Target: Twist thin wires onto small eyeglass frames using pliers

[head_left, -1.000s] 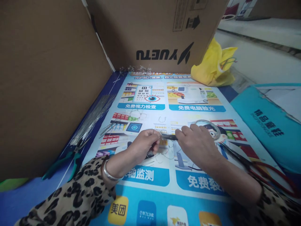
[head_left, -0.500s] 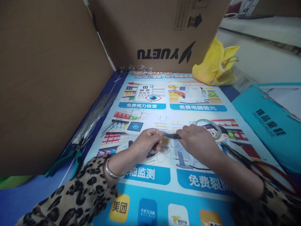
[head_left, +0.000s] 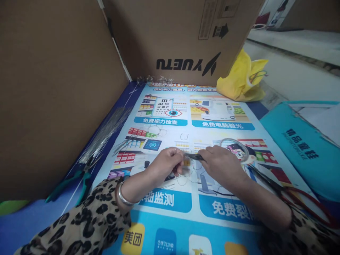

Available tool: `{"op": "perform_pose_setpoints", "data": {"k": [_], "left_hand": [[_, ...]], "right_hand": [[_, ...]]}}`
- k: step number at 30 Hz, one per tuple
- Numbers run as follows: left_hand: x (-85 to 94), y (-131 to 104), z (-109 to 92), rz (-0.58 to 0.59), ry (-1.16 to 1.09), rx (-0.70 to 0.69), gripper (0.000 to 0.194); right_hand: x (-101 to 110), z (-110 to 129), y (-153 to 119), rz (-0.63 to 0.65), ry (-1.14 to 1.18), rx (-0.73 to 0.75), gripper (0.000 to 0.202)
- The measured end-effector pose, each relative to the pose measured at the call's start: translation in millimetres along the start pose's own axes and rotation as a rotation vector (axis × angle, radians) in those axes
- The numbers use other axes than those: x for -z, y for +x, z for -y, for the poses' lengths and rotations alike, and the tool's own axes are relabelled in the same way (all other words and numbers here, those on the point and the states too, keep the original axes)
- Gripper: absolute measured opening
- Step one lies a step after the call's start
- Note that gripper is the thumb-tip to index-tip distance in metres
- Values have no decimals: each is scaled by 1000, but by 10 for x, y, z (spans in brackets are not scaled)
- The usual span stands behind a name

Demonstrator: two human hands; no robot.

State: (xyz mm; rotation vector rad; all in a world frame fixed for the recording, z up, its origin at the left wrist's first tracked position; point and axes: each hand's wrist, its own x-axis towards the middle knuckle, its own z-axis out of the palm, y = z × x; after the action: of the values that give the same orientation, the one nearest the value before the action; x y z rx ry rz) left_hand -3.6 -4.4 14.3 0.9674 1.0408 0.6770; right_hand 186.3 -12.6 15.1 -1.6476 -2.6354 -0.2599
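Note:
Near the middle of the printed poster (head_left: 170, 221), my left hand (head_left: 170, 162) pinches thin wire (head_left: 182, 179) between thumb and fingers. Loops of that wire hang below the fingertips, too fine to trace fully. My right hand (head_left: 221, 163) is wrapped round dark pliers (head_left: 196, 156), whose tips point left and meet the wire beside my left fingertips. Whether the jaws grip the wire is too small to tell. A roll of clear tape (head_left: 247, 152) lies just beyond my right hand.
Green-handled pliers (head_left: 85, 179) and a bundle of straight wires (head_left: 106, 129) lie at the left. Red-handled scissors (head_left: 281, 191) rest by my right forearm. Cardboard (head_left: 172, 35) stands behind and left. A yellow bag (head_left: 239, 79) and a turquoise bag (head_left: 294, 141) are at the right.
The view has shifted slightly. The pliers in my right hand have turned a little, and their jaws look wider at the wire. Both hands remain close together.

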Motion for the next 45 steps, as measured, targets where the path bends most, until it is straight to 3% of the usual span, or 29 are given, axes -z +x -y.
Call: {"op": "perform_pose_setpoints", "data": {"k": [6,12,30,45], "left_hand": [[32,-3,-27,57,1,1,26],[39,0,-31,68,-24,-8,19],[-28,13,7,-8,42,-31,17],[-88,-27,86,-83,81,-96,16]], "right_hand": [[0,-25,31,137,179,-55,20],[33,-76,46,185,235,-58,23],[34,-80,3,-172,-184,130,11],[105,-5,-20,-109,-212,81,14]]}}
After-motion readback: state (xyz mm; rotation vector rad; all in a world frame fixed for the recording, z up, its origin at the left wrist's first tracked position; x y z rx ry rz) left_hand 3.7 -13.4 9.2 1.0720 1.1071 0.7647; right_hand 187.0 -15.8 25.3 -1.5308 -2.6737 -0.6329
